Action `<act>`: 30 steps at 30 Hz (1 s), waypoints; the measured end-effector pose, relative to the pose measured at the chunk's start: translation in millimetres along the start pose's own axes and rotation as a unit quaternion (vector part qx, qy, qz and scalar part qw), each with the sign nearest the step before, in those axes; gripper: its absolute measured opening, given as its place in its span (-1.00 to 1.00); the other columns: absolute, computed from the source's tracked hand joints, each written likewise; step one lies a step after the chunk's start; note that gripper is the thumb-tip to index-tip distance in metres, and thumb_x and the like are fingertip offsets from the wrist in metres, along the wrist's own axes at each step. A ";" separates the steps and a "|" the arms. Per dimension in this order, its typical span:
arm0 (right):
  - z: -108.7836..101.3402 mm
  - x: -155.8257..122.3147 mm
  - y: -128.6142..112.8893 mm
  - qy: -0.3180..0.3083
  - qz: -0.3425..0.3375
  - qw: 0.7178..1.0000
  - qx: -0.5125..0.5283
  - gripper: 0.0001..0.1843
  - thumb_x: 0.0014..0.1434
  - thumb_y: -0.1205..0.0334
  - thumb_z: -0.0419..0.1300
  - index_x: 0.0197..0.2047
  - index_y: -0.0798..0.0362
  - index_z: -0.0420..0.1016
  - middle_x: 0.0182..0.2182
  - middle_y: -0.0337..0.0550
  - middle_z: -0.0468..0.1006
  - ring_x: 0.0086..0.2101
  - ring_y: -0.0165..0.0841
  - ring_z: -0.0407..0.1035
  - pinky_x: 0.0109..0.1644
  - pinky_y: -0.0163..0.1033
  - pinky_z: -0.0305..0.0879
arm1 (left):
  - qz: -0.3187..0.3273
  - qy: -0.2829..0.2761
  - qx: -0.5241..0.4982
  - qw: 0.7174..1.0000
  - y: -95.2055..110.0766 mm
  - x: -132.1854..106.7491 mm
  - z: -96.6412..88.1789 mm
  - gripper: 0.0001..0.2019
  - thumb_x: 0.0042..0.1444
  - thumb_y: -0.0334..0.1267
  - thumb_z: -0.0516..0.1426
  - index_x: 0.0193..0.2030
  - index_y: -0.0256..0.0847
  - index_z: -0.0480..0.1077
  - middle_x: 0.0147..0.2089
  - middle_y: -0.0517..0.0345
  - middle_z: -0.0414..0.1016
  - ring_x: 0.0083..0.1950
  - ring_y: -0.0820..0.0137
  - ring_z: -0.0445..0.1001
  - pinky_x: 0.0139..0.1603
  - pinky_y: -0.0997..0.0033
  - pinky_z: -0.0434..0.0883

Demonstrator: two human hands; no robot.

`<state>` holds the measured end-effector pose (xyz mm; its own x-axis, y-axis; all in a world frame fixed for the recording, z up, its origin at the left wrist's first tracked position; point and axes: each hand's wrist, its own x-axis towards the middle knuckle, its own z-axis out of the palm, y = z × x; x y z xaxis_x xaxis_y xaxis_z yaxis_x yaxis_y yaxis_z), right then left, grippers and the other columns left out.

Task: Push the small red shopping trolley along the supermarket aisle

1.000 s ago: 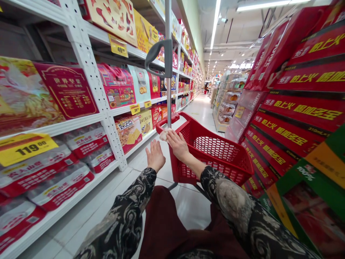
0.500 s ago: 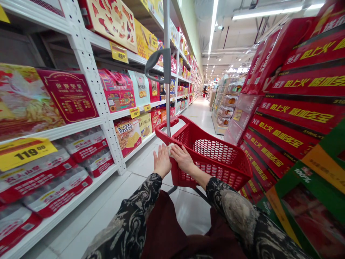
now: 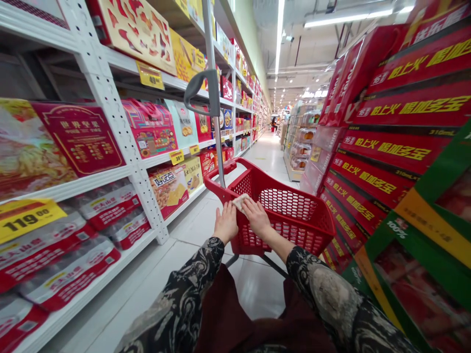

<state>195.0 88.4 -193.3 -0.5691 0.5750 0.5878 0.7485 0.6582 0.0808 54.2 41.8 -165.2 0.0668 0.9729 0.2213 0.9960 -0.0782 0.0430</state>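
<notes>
Pale slip (image 3: 240, 201), its material too blurred to tell, sits at the near rim of a red basket (image 3: 316, 208) on a trolley, just beside a grey pole (image 3: 217, 132) with a curved handle (image 3: 200, 90). The right hand (image 3: 257, 219) lies over the slip's right edge, fingers together and flat; whether they grip it, I cannot tell. The left hand (image 3: 226, 224) is just beside the slip, palm down, fingers slightly apart and not clamped on anything, its fingertips near the slip's left edge.

Both hands are over the basket's near corner, with patterned sleeves (image 3: 191, 289) running back toward the lower edge of the view. The basket's left corner stands near white shelving (image 3: 110, 122), with a strip of tiled floor (image 3: 191, 235) between them. Its right corner is just beside a stack of red cartons (image 3: 382, 162), leaving much less room on that side. A green box (image 3: 415, 264) juts in at the lower right. Ahead, the aisle floor (image 3: 265, 157) runs on between the shelves and displays.
</notes>
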 end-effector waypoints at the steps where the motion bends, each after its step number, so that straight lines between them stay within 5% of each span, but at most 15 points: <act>1: 1.4 -9.0 3.8 -0.009 -0.022 1.000 0.002 -0.52 0.16 0.50 -0.04 0.14 0.12 0.28 0.18 0.03 0.24 0.20 -0.25 0.05 0.22 0.04 0.01 | 0.010 -0.033 -0.003 0.999 1.2 -1.5 0.7 -0.33 -0.07 -0.36 0.03 0.26 -0.34 0.03 0.36 -0.15 -0.04 0.36 0.17 -0.08 0.30 -0.08 -0.08; 4: 2.9 -24.0 12.0 -0.013 -0.040 0.999 0.013 -0.53 0.13 0.52 -0.03 0.09 0.10 0.35 0.13 0.00 0.32 0.16 -0.25 0.13 0.21 0.02 0.04 | 0.009 -0.086 -0.009 0.996 1.2 -2.6 0.2 -0.42 -0.07 -0.33 0.05 0.17 -0.29 0.16 0.31 -0.17 0.09 0.32 0.14 0.04 0.27 -0.12 -0.02; 7: -6.4 -5.9 11.2 0.050 -0.006 0.998 0.024 -0.50 0.13 0.52 -0.05 0.14 0.10 0.29 0.15 -0.01 0.29 0.18 -0.26 0.10 0.21 -0.01 0.04 | -0.035 -0.018 -0.014 0.999 -5.5 4.9 -9.1 -0.38 -0.06 -0.38 0.02 0.22 -0.33 0.07 0.34 -0.21 0.00 0.35 0.15 -0.03 0.26 -0.10 -0.01; 14: -83.0 136.3 -14.4 0.177 -0.033 0.984 -0.003 -0.52 0.21 0.43 -0.09 0.20 0.11 0.21 0.23 -0.05 0.15 0.24 -0.29 -0.07 0.28 -0.05 -0.11 | -0.095 0.168 -0.028 0.981 -28.9 39.9 -70.1 -0.25 -0.06 -0.35 0.01 0.31 -0.39 -0.16 0.38 -0.18 -0.13 0.39 0.17 -0.18 0.30 -0.06 -0.06; 20: -135.2 226.1 -22.0 0.225 -0.089 0.968 -0.064 -0.47 0.22 0.45 -0.11 0.26 0.07 0.09 0.26 -0.09 0.09 0.26 -0.24 -0.13 0.30 0.06 -0.17 | -0.112 0.204 -0.033 0.972 -38.9 48.0 -101.1 -0.24 -0.07 -0.34 0.01 0.31 -0.38 -0.15 0.38 -0.17 -0.16 0.39 0.17 -0.17 0.31 -0.06 -0.07; 24: -132.7 232.3 -14.0 0.175 -0.140 0.969 -0.104 -0.54 0.22 0.44 -0.08 0.19 0.13 0.21 0.22 0.01 0.16 0.23 -0.15 -0.06 0.27 0.13 -0.13 | -0.115 0.190 -0.033 0.974 -47.1 44.0 -100.1 -0.26 -0.09 -0.36 0.01 0.30 -0.37 -0.09 0.38 -0.18 -0.15 0.39 0.16 -0.18 0.30 -0.07 -0.06; 30: -83.5 177.3 -3.6 0.072 -0.262 0.951 -0.149 -0.61 0.19 0.41 0.00 0.10 0.16 0.31 0.14 0.05 0.30 0.19 -0.13 0.06 0.21 0.09 0.04 | -0.131 0.199 -0.022 0.971 -55.5 40.0 -97.8 -0.29 -0.04 -0.36 -0.02 0.30 -0.41 -0.09 0.38 -0.17 -0.16 0.39 0.18 -0.19 0.31 -0.03 -0.07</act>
<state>119.8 147.4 -22.1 -0.8535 0.1195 0.5073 0.4512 0.6564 0.6046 -4.1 63.8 -63.5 -0.2264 0.8000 0.5556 0.9714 0.1436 0.1892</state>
